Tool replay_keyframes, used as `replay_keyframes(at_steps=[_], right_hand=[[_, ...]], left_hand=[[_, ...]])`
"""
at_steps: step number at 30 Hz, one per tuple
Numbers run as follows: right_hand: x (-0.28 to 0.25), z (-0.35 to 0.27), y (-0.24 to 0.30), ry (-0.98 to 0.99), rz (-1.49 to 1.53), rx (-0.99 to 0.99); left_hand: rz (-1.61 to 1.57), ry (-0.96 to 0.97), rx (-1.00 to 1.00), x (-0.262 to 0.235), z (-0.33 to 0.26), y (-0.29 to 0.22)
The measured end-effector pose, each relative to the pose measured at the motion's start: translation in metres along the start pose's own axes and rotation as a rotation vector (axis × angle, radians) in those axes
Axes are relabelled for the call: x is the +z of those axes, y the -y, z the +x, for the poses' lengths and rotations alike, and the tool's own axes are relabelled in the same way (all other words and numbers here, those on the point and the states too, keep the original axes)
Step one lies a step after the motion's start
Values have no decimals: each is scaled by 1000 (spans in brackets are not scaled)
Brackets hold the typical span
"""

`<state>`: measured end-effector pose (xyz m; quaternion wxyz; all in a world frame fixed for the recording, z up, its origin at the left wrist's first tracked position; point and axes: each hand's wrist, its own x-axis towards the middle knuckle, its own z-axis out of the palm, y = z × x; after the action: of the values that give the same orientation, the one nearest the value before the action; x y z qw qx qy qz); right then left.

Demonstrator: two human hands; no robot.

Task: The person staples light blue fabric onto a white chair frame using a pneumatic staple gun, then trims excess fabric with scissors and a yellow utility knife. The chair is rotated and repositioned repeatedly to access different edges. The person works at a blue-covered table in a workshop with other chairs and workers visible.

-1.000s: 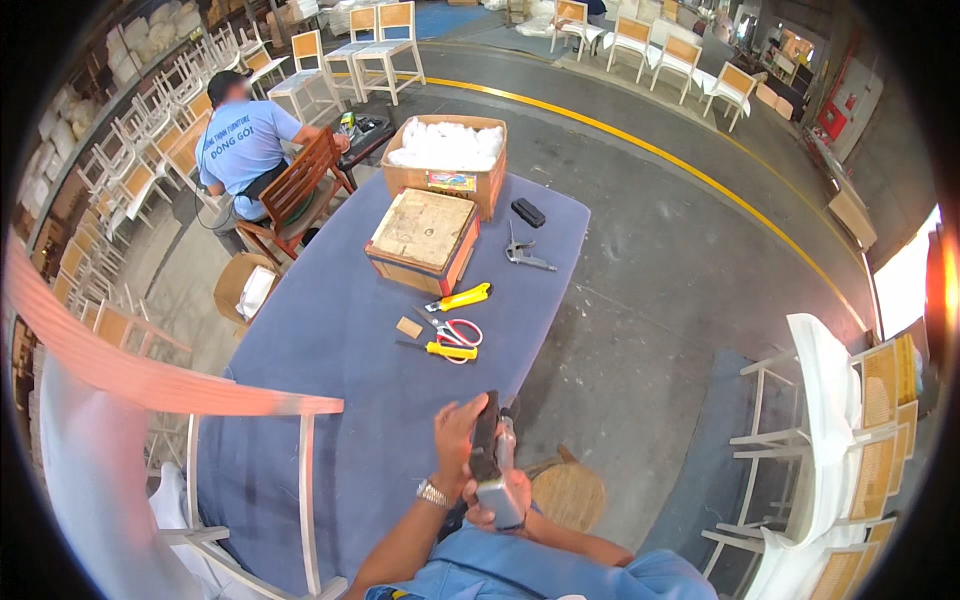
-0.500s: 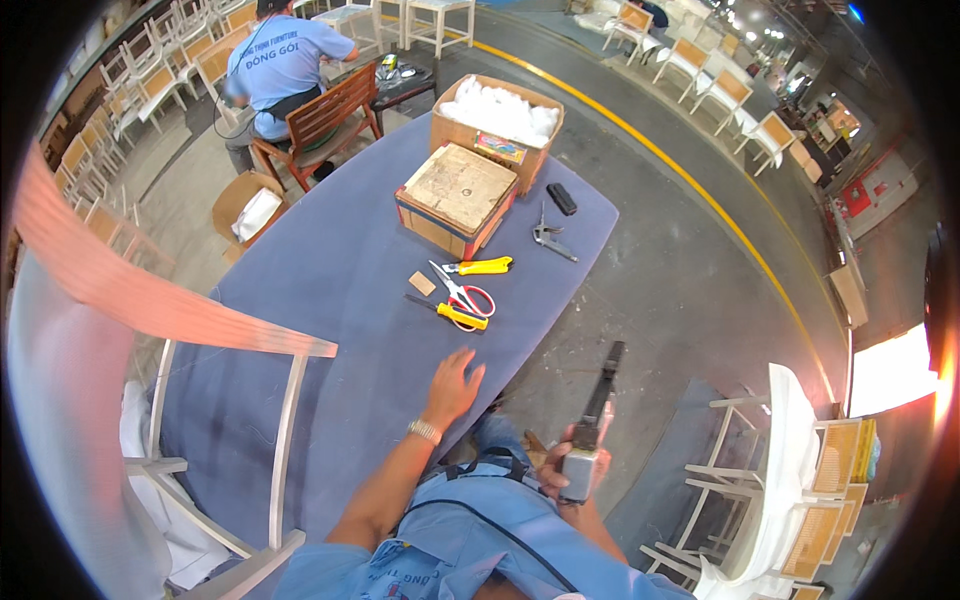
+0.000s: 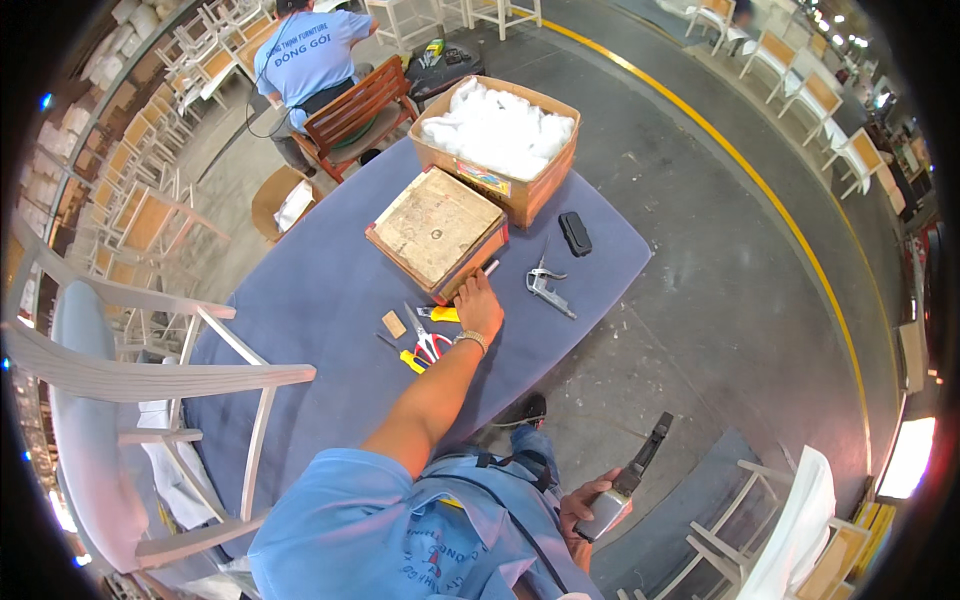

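Note:
My left hand [image 3: 478, 305] reaches across the table to the near right side of a closed cardboard-sided box [image 3: 437, 225]. Its fingers are curled down by the box, and a slim pale stick [image 3: 490, 268] shows at the fingertips; what they grip is partly hidden. Close to that hand lie a yellow utility knife [image 3: 440, 314], red-and-white scissors [image 3: 430, 346], a yellow-handled screwdriver [image 3: 412, 361] and a small tan block [image 3: 393, 324]. My right hand [image 3: 578, 508], low beside my body, is closed round a silver-and-black staple gun [image 3: 604, 512], its long black end pointing away from me.
Behind the closed box stands an open carton [image 3: 540, 195] of white stuffing. An air blow gun [image 3: 550, 290] and a black case [image 3: 575, 234] lie on the blue-covered table [image 3: 320, 300]. A pale chair frame [image 3: 170, 380] rises at left. A co-worker [image 3: 312, 60] sits beyond, near a wooden chair [image 3: 360, 115].
My left hand has moved forward from near the table's edge, past the scissors, to the closed box. The staple gun in my right hand sits lower in view. The view has shifted.

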<state>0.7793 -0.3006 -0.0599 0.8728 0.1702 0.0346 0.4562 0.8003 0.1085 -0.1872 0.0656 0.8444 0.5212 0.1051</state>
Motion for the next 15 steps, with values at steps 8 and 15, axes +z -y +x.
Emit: replay_keyframes(at_steps=[8,15], right_hand=[[-1,59,65,-13,6,10],[-7,82,81,-120,-36,142]], left_hand=[[104,-33,9,-3,15,-1],[131,-111,100,-3,3,10]])
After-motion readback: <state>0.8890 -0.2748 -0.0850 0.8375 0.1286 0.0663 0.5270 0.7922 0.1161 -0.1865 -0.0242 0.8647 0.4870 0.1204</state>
